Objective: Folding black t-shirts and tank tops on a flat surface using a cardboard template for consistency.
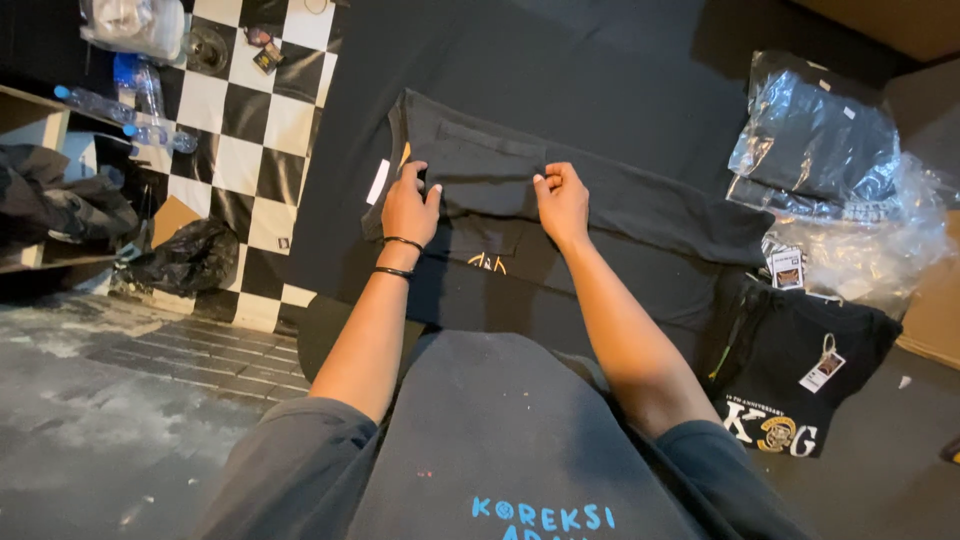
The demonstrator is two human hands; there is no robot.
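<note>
Much of the black garment (560, 215) blends into the dark cloth-covered surface (600, 60) beneath it, so its far edges and its full outline are hard to make out, and its near part is cut off behind the person's own arms and grey shirt. The left hand (408, 205) is closed in a pinch on a fold of the garment, thumb and fingers gripping the fabric; two dark bands sit on that wrist. The right hand (562, 200) is closed the same way on the same fold, just beside the left, fingertips curled under so they are partly hidden. Just left of the left hand a small white rectangular label (379, 181) lies at the garment's collar. Below and between the hands a small orange mark (487, 263) shows on the fabric. Well to the right of the right hand lie clear crinkled plastic bags (820, 140) with dark clothing inside, and nearer, a folded black garment with a hanging tag (822, 371). Far left of the left hand, clear plastic bottles with blue caps (130, 110) lie on a black-and-white checkered mat (240, 180)
</note>
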